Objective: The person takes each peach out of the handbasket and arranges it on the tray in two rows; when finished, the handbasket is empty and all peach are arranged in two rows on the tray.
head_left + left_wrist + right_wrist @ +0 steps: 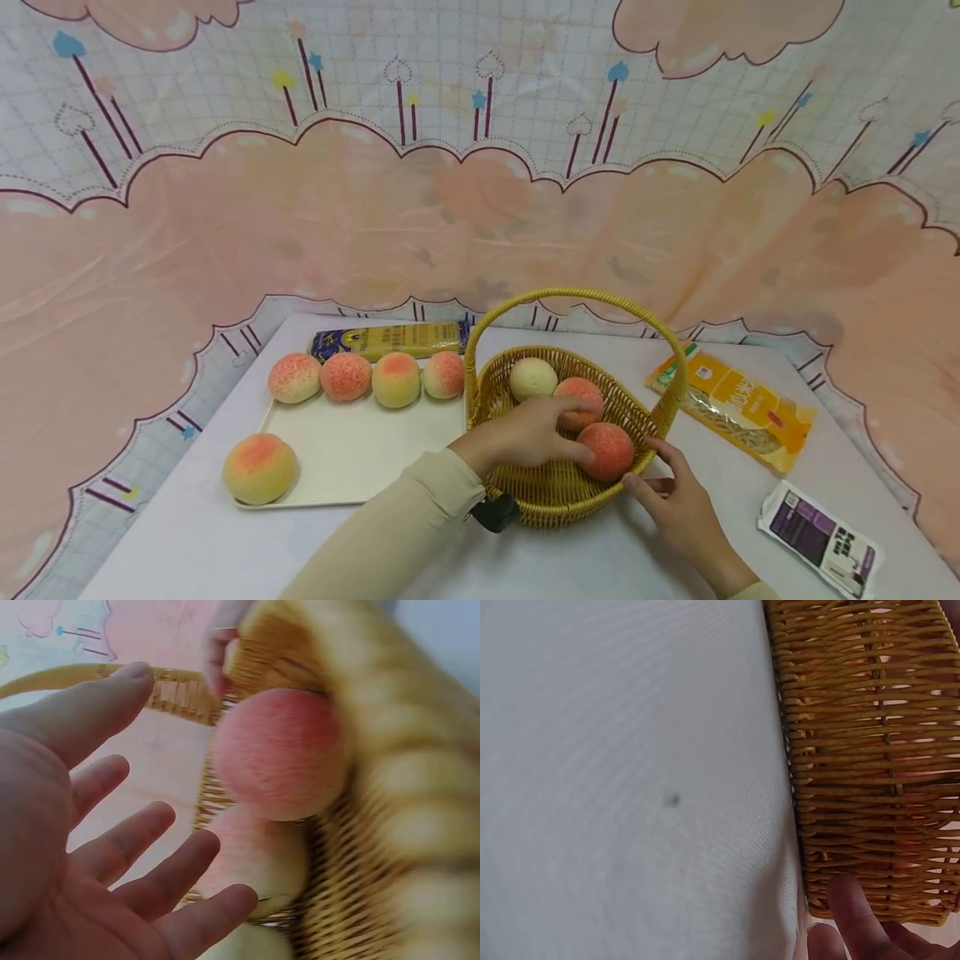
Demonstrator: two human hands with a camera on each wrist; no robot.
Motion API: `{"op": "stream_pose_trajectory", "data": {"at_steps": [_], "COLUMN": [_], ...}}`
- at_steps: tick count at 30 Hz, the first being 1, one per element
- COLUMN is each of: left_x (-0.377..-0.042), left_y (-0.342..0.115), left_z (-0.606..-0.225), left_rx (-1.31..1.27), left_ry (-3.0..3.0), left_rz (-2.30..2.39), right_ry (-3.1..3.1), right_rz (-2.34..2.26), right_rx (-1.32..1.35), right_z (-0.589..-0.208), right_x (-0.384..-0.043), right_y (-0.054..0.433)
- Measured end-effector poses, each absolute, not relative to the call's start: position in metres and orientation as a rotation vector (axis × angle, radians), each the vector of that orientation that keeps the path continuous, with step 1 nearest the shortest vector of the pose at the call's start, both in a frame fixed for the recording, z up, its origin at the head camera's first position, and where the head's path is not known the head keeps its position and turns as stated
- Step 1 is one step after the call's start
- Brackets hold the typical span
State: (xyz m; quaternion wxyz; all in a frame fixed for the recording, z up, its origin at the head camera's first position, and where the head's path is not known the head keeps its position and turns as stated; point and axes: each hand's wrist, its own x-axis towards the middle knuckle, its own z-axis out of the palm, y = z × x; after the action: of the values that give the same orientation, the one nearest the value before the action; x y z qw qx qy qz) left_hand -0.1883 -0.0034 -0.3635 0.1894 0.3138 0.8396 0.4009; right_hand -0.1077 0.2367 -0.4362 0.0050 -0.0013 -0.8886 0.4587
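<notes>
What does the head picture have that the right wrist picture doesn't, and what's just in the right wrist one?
Only the head view shows the white tray with five peaches along its edges, the basket's curved handle, and the orange packet.

Only the right wrist view shows a little dark spot on the table.

Both show the woven basket, the white table and the right hand beside the basket.

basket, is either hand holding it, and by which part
The right hand holds the basket by its rim, at the near right side; the left hand is open and holds nothing.
</notes>
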Motion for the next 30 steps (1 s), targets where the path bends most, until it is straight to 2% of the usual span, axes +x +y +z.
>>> {"op": "stream_pose_trajectory", "data": {"at_steps": [9, 30], "left_x": [-0.200, -0.212], "left_y": [0.006, 0.014], "left_z": [-0.345, -0.368], "left_rx": [0.969, 0.857], "left_ry": [2.491, 2.350], "left_rz": [0.956, 1.009], "right_ry": [-2.781, -2.735], "right_rz": [1.438, 1.460], "right_rx": [-0.005, -0.023], "right_z": [-0.438, -0.439], "right_x": [-0.108, -0.107], "right_y": [0.238, 0.236]}}
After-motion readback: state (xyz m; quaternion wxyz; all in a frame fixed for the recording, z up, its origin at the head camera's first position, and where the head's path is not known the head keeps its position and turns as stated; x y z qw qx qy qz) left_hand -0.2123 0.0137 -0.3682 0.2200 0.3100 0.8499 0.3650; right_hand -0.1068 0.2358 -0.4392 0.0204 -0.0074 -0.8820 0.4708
